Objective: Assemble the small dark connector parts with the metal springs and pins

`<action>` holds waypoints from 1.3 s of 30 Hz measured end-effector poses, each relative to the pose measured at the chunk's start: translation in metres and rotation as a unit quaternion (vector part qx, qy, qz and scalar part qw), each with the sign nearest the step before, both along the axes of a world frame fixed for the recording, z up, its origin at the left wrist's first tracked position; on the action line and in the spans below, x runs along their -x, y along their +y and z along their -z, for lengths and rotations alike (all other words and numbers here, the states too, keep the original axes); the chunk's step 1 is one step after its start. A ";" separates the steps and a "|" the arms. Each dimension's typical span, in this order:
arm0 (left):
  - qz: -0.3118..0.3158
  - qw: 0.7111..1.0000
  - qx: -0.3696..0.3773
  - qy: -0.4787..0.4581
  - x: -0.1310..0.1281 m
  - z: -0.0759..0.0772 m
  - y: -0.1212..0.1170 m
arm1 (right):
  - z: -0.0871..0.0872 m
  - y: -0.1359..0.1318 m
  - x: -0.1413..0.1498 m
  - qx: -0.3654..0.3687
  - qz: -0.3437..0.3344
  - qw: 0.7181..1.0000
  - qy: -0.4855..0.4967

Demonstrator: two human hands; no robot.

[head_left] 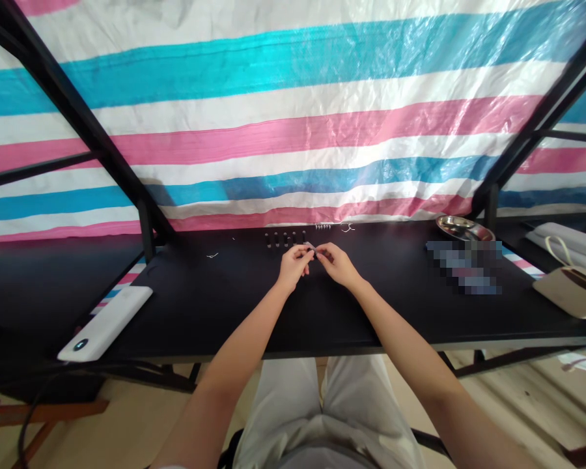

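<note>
Over the middle of the black table (215, 306), my left hand (295, 264) and my right hand (336, 262) meet fingertip to fingertip. Between them is a small greyish piece (311, 247), too small and too covered by fingers to name. Both hands are closed in a pinch around it. Just beyond my left hand stands a row of several small dark pieces with light ends (276, 240). Behind them, near the table's far edge, lies a row of short thin white pieces (323, 227).
White thread-like bits lie at the back (348, 227) and on the left (212, 255). A white power bank (107, 322) rests at the left edge. On the right are a shiny metal dish (463, 229), a blurred-out item (466, 267) and a beige pouch (571, 290). Striped sheeting (293, 130) hangs behind.
</note>
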State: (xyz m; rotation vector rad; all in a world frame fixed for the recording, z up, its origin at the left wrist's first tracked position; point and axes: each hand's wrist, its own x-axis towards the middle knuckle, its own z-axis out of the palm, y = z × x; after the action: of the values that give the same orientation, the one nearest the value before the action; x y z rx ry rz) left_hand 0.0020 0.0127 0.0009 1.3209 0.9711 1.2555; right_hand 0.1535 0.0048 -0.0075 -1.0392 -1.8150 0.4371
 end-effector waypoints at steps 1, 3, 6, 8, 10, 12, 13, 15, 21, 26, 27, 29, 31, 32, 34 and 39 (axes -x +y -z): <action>-0.001 1.000 0.000 0.004 0.000 -0.001 -0.001 | 0.000 0.000 0.000 -0.004 0.002 1.000 -0.004; 0.001 1.000 0.001 0.012 0.000 -0.001 -0.002 | 0.001 0.001 -0.001 -0.013 0.005 1.000 -0.014; 0.002 1.000 -0.006 0.025 -0.001 -0.001 -0.003 | 0.000 0.001 -0.003 -0.017 0.001 0.999 -0.027; 0.002 0.999 -0.016 0.038 -0.001 0.000 -0.003 | -0.001 0.001 -0.004 -0.010 -0.002 0.999 -0.035; 0.004 0.998 -0.025 0.053 -0.001 0.002 -0.004 | -0.002 0.001 -0.006 0.003 -0.002 0.999 -0.041; 0.008 0.997 -0.029 0.070 -0.001 0.003 -0.003 | -0.002 0.000 -0.007 0.029 -0.003 0.998 -0.049; 0.011 0.997 -0.029 0.077 -0.001 0.004 -0.003 | -0.002 0.000 -0.007 0.044 -0.004 0.998 -0.052; 0.020 0.995 -0.028 0.089 0.000 0.005 -0.002 | 0.000 0.000 -0.007 0.071 -0.015 0.996 -0.057; 0.037 0.990 -0.029 0.130 0.000 0.008 0.000 | 0.005 0.002 -0.008 0.095 -0.035 0.991 -0.091; 0.047 0.987 -0.030 0.153 0.000 0.011 0.001 | 0.008 0.005 -0.009 0.110 -0.035 0.986 -0.118; 0.048 0.986 -0.032 0.154 0.000 0.012 0.002 | 0.008 0.005 -0.009 0.113 -0.034 0.985 -0.124; 0.041 0.986 -0.037 0.157 0.001 0.014 0.003 | 0.007 0.004 -0.008 0.113 -0.026 0.984 -0.137; 0.025 0.986 -0.043 0.160 0.001 0.015 0.004 | 0.006 0.003 -0.008 0.108 -0.011 0.982 -0.152; 0.014 0.985 -0.047 0.163 0.002 0.015 0.004 | 0.006 0.004 -0.009 0.105 0.001 0.982 -0.159; -0.007 0.984 -0.056 0.171 0.003 0.014 0.003 | 0.006 0.008 -0.015 0.099 0.038 0.981 -0.166; -0.037 0.970 -0.091 0.222 0.004 0.014 0.002 | 0.006 0.035 -0.047 0.101 0.202 0.967 -0.117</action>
State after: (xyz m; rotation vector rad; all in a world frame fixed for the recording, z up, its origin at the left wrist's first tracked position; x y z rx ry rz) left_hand -0.0023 0.0146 -0.0128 1.7723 1.2473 1.1459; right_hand 0.2009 0.0401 -0.0131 -1.6209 -1.7235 0.2587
